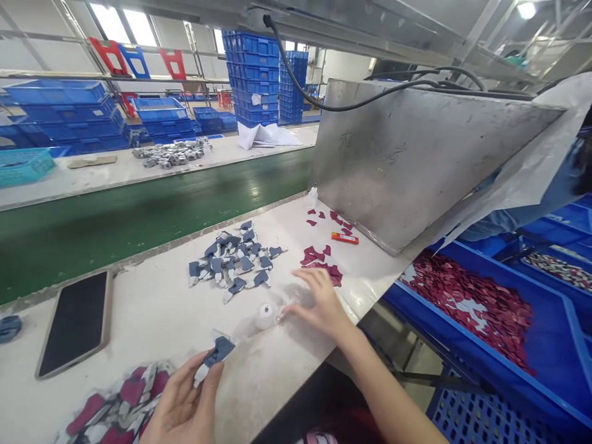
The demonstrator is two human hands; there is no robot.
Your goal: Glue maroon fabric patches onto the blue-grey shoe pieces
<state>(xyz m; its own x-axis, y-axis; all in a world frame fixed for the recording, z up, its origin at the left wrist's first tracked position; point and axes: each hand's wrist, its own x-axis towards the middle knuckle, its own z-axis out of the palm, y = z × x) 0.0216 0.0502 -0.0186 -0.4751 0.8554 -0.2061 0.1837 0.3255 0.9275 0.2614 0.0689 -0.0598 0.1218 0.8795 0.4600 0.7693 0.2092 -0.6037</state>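
Note:
My left hand point(187, 394) pinches a blue-grey and white piece point(217, 353) between thumb and fingers. To the right, my right hand point(319, 302) is open, its thumb and fingers spread beside a small white bottle point(265, 316) on the table. Beyond the hands lies a pile of similar blue-grey and white pieces point(231, 259). Loose dark red pieces point(319, 256) rest just past my right fingertips. At the lower left, next to my left hand, is a heap of dark red and white pieces point(124, 401).
A phone point(76, 324) lies at the left of the table point(157, 314). A red lighter point(345, 238) sits near a large metal panel point(393, 154). A blue bin point(467, 308) of dark red pieces stands at the right. Behind runs a green conveyor belt point(139, 209).

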